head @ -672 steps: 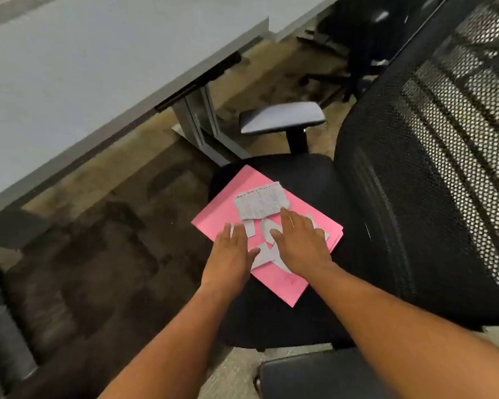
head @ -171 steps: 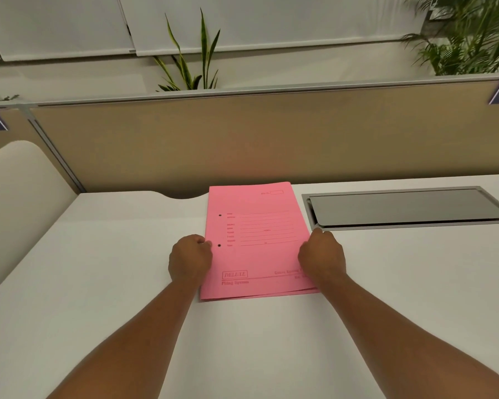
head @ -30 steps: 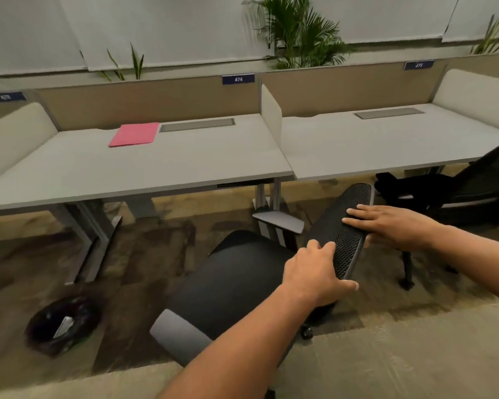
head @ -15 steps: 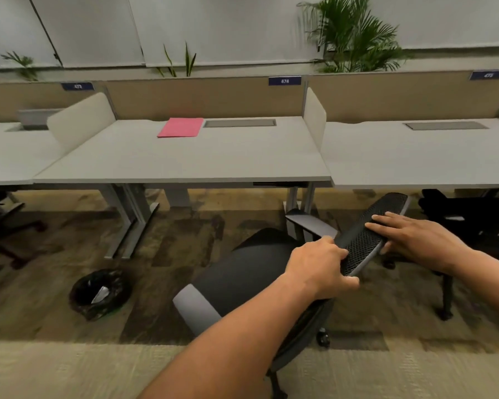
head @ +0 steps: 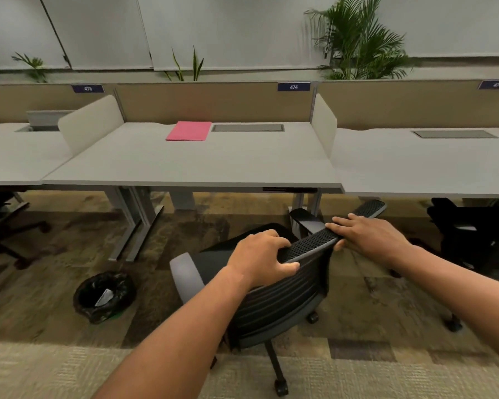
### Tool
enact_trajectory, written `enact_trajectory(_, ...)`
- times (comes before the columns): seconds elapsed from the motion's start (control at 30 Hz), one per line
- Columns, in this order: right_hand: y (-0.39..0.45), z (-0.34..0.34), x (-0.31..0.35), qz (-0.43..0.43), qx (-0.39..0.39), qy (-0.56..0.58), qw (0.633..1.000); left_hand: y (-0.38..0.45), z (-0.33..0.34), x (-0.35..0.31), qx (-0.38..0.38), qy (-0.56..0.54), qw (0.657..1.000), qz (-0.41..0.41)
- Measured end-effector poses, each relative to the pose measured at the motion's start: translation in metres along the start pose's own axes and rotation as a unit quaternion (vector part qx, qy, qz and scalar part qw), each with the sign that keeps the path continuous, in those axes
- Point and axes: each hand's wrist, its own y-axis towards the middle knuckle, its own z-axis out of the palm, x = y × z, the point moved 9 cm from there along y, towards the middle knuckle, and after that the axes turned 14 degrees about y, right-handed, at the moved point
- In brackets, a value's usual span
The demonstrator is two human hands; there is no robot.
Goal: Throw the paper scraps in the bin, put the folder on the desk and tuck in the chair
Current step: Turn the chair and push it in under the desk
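Gripping chair (head: 274, 300) backrest top: left hand (head: 261, 257) clenched, right hand (head: 369, 239) flat | desk (head: 185, 165) gap ahead-left | chair angled right

Since the first picture the folder (head: 188, 131) is off the chair (head: 274, 295) seat and flat on the table (head: 190, 165), and a paper scrap (head: 104, 298) lies in the bin (head: 104, 296). Both hands, left (head: 260, 259) and right (head: 369, 237), are off the folder and on the chair's backrest top; the chair now faces the table.
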Motion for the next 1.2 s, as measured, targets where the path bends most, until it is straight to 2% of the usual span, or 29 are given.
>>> enact_trajectory(0.4, 0.105, -0.002, 0.093, 0.014, -0.049, 0.006, 0.999, 0.003, -0.008, 0.154, 0.019, 0.013, 1.000, -0.003)
enact_trajectory(0.6, 0.156, -0.001, 0.154, 0.009, -0.091, -0.024, 0.996, 0.003, -0.023, 0.231, 0.059, 0.126, 0.990, 0.026)
enact_trajectory(0.87, 0.224, -0.014, 0.236, 0.029, -0.098, 0.001, 0.995, -0.009, -0.036, 0.331, 0.046, 0.170, 0.984, -0.015)
enact_trajectory(1.2, 0.300, -0.021, 0.264, 0.058, -0.127, 0.027, 0.990, 0.018, -0.033, 0.402, 0.046, 0.158, 0.985, -0.048)
